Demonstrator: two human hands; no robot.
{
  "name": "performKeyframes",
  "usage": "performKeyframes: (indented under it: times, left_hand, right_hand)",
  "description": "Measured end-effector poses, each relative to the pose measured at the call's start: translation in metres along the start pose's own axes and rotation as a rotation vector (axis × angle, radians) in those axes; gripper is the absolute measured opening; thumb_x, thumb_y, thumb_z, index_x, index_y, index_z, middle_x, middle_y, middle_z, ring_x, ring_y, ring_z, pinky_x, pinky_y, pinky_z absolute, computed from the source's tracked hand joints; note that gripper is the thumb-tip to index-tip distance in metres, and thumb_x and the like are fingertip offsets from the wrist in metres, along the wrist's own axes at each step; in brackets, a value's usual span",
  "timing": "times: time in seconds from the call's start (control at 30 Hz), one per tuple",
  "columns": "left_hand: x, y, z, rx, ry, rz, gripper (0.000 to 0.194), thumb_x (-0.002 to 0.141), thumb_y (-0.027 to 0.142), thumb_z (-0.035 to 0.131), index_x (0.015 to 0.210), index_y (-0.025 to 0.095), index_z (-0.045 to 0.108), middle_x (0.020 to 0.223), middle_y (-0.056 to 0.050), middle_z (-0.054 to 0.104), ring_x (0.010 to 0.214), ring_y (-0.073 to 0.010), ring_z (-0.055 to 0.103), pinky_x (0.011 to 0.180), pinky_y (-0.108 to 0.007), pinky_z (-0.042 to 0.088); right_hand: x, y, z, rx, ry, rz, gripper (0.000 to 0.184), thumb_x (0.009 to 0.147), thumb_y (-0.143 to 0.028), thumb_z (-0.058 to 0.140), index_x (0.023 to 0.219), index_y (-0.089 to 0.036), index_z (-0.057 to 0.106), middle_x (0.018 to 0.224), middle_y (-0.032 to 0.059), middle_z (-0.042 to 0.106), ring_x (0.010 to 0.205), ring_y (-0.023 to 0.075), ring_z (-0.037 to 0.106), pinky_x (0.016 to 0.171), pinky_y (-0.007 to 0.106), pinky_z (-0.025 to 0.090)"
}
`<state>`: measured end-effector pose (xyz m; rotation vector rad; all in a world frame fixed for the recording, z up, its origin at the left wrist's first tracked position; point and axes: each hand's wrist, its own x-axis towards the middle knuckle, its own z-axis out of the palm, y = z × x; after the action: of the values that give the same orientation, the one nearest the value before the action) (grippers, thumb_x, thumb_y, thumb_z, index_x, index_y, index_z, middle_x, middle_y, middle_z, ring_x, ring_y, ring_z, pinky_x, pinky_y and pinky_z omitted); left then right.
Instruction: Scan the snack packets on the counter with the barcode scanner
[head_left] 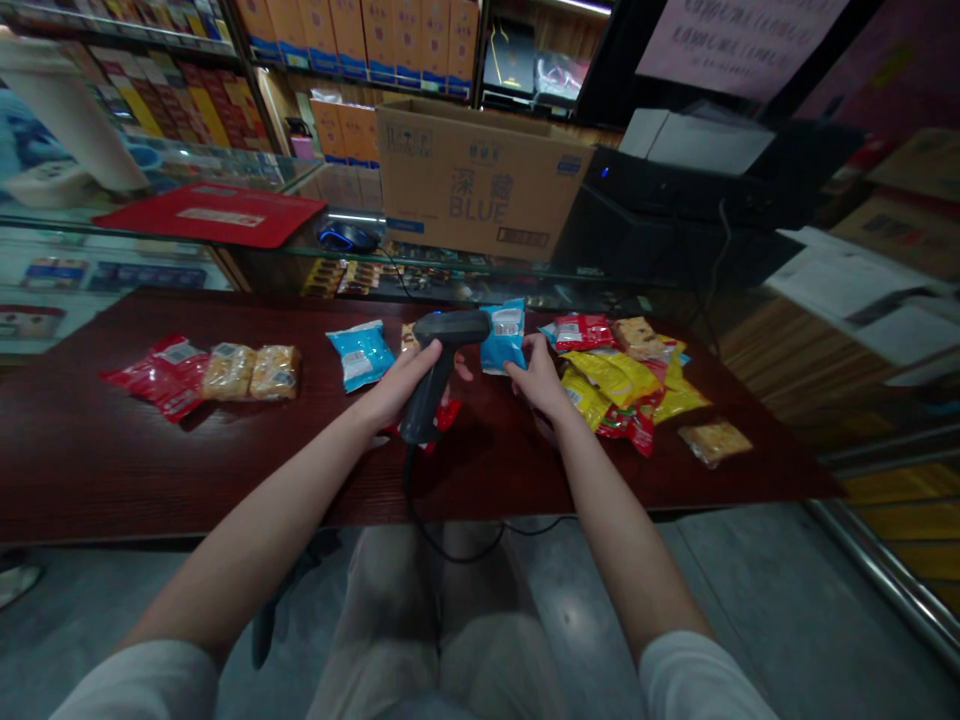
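My left hand (415, 385) is wrapped round the grip of a black barcode scanner (442, 330), whose head points right. Directly in front of that head, my right hand (538, 377) pinches a blue snack packet (503, 338) by its lower right side, with a pale label area facing up. Another blue packet (361, 355) lies to the left of my left hand. Partly hidden behind the scanner are a red packet (448, 413) and a tan packaged item (409, 338). To the right of my right hand is a pile of yellow packets (611, 375) and red packets (581, 331).
Red packets (171, 375) and clear-wrapped biscuits (274, 373) lie at the table's left. One wrapped biscuit (716, 442) sits near the right edge. Beyond the table stand a cardboard box (484, 185), a mouse (346, 237) and a red mat (217, 214). The scanner's cable (442, 548) hangs over the front edge.
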<state>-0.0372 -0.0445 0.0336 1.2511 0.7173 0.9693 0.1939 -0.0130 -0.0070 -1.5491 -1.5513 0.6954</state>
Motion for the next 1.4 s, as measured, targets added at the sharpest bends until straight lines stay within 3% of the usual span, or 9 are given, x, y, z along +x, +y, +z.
performKeyframes:
  times: [0.2, 0.63, 0.9, 1.03, 1.13, 1.23, 1.3, 1.4]
  left_hand:
    - [0.0, 0.001, 0.003, -0.012, 0.018, -0.016, 0.071, 0.071, 0.077, 0.065, 0.098, 0.011, 0.063, 0.07, -0.005, 0.068, 0.046, -0.0099, 0.054, 0.039, -0.021, 0.039]
    - [0.002, -0.006, 0.003, -0.021, 0.009, 0.025, 0.061, 0.076, 0.07, 0.067, 0.098, 0.013, 0.062, 0.085, -0.007, 0.07, 0.048, -0.0077, 0.053, 0.043, -0.022, 0.041]
    - [0.003, -0.007, 0.001, 0.007, 0.016, -0.013, 0.062, 0.077, 0.07, 0.066, 0.098, 0.013, 0.062, 0.075, -0.005, 0.068, 0.046, -0.0092, 0.054, 0.041, -0.022, 0.04]
    - [0.003, -0.006, -0.001, -0.009, 0.034, -0.038, 0.064, 0.076, 0.071, 0.066, 0.1, 0.012, 0.063, 0.07, -0.006, 0.067, 0.046, -0.0111, 0.055, 0.039, -0.022, 0.04]
    - [0.003, -0.003, -0.003, -0.019, 0.076, -0.031, 0.066, 0.073, 0.071, 0.069, 0.099, 0.011, 0.063, 0.078, -0.008, 0.071, 0.046, -0.0099, 0.055, 0.038, -0.021, 0.04]
    - [0.003, 0.003, -0.007, 0.023, 0.095, -0.068, 0.064, 0.074, 0.07, 0.068, 0.095, 0.01, 0.064, 0.074, -0.008, 0.07, 0.043, -0.0094, 0.054, 0.037, -0.02, 0.039]
    - [0.003, 0.009, -0.01, 0.04, 0.113, -0.121, 0.058, 0.078, 0.066, 0.067, 0.094, 0.01, 0.065, 0.074, -0.008, 0.07, 0.044, -0.0095, 0.055, 0.038, -0.02, 0.041]
    - [0.001, 0.016, -0.014, 0.04, 0.155, -0.239, 0.046, 0.084, 0.058, 0.065, 0.094, 0.012, 0.064, 0.075, -0.007, 0.071, 0.046, -0.0105, 0.056, 0.041, -0.021, 0.045]
  right_hand:
    - [-0.005, -0.008, 0.002, 0.075, -0.076, 0.045, 0.034, 0.074, -0.025, 0.056, 0.099, -0.025, 0.034, 0.067, -0.0075, 0.049, 0.042, 0.0141, 0.049, 0.049, 0.03, 0.042]
    - [-0.008, -0.011, 0.007, 0.092, -0.144, 0.055, 0.034, 0.075, -0.023, 0.055, 0.098, -0.026, 0.031, 0.064, -0.0075, 0.049, 0.041, 0.0139, 0.049, 0.048, 0.03, 0.04]
    - [-0.008, -0.01, 0.007, 0.091, -0.131, 0.036, 0.035, 0.076, -0.024, 0.055, 0.104, -0.024, 0.034, 0.07, -0.0049, 0.051, 0.044, 0.0141, 0.051, 0.049, 0.03, 0.042]
    - [-0.005, -0.01, -0.003, -0.074, 0.046, -0.044, 0.032, 0.079, -0.024, 0.052, 0.107, -0.021, 0.036, 0.086, 0.0043, 0.057, 0.065, 0.0196, 0.061, 0.066, 0.037, 0.051]
    - [-0.001, -0.009, -0.021, -0.185, 0.29, -0.154, 0.034, 0.081, -0.026, 0.052, 0.112, -0.02, 0.037, 0.105, 0.0118, 0.058, 0.094, 0.0237, 0.063, 0.085, 0.04, 0.052]
    - [0.001, -0.005, -0.045, -0.205, 0.548, -0.23, 0.042, 0.084, -0.03, 0.052, 0.121, -0.021, 0.034, 0.114, 0.0136, 0.057, 0.104, 0.0251, 0.062, 0.089, 0.042, 0.05]
    - [0.001, 0.0, -0.062, -0.239, 0.699, -0.213, 0.044, 0.085, -0.032, 0.052, 0.124, -0.022, 0.033, 0.116, 0.0137, 0.058, 0.105, 0.0269, 0.063, 0.09, 0.044, 0.049]
    - [-0.001, 0.006, -0.082, -0.368, 0.83, -0.07, 0.041, 0.085, -0.03, 0.051, 0.122, -0.022, 0.038, 0.107, 0.0118, 0.064, 0.102, 0.031, 0.064, 0.094, 0.052, 0.044]
